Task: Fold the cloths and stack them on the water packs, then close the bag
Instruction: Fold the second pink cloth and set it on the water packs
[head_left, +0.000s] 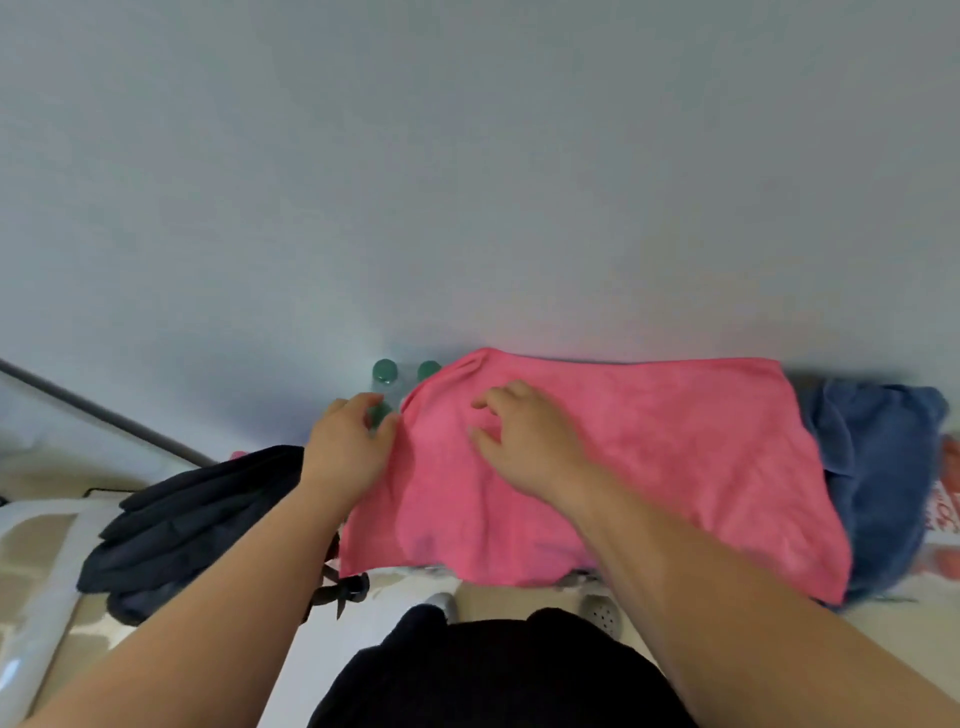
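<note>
Seemingly soft, light and limp, the pink cloth (649, 457), draped over the water packs (385, 373) at mid-frame, is touched by the spread right hand (524, 439) and met at its left edge by the curled left hand (350, 441), whose pinch cannot be told, and is best taken by its corners.

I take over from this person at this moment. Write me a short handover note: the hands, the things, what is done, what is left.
Left hand: at the left edge of the pink cloth; a pinch cannot be told.
Right hand: rests on the pink cloth, fingers loosely bent.
Things: the pink cloth lies spread over the water bottles; blue cloth bunched at its right; black bag at the left.
Done: pink cloth laid out.
Left: probably fold both cloths, stack them, close the bag.
</note>
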